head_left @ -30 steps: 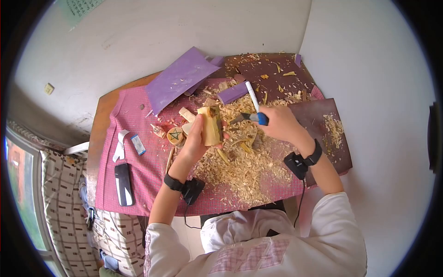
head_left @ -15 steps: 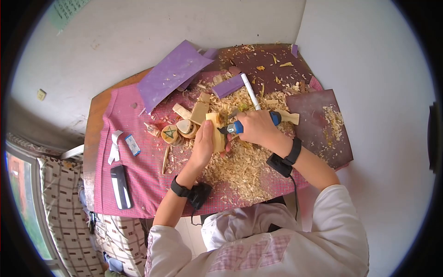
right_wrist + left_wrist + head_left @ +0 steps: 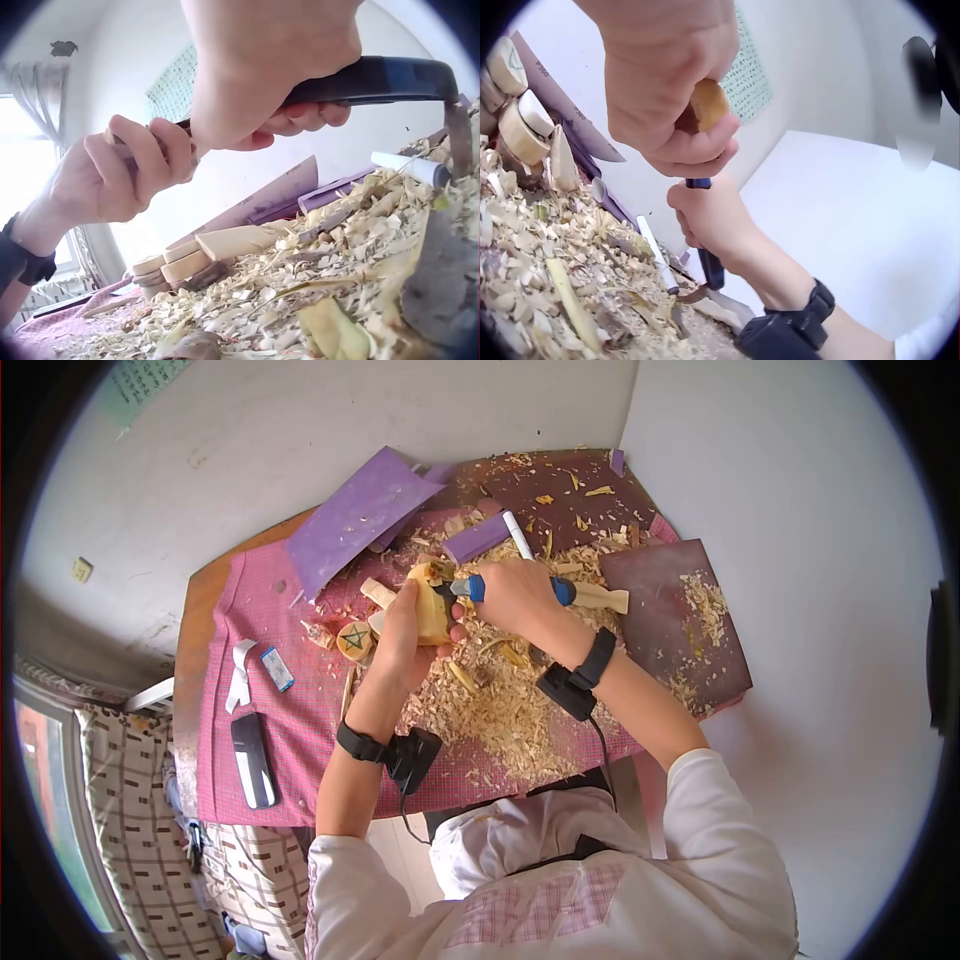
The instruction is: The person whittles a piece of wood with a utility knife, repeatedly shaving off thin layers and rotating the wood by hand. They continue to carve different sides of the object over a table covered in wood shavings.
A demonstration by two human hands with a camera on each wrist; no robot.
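Note:
In the head view my left hand [image 3: 402, 635] grips a pale yellow wood block [image 3: 432, 622] above the shavings, thumb along its near side and fingertips round the far side. My right hand [image 3: 518, 598] is wrapped round the blue and black handle [image 3: 563, 591] of a knife, whose dark blade lies against the block's upper right part. The left wrist view has the block's rounded end [image 3: 711, 101] showing between the left fingers. From the right wrist, the knife handle [image 3: 382, 79] sticks out behind the right fist, while the left hand [image 3: 124, 172] hides most of the block.
Wood shavings [image 3: 490, 715] cover the pink checked cloth [image 3: 290, 710]. Purple sandpaper [image 3: 355, 525], a white marker [image 3: 518, 536] and a star-marked wood piece [image 3: 354, 641] lie beyond and left. A carved wood piece [image 3: 605, 598] rests by a dark board [image 3: 655, 605]; a phone [image 3: 253, 760] is at left.
One second ago the knife was apart from the block; the right hand has since brought its blade onto the wood. The left hand keeps its grip. The head view has shifted slightly.

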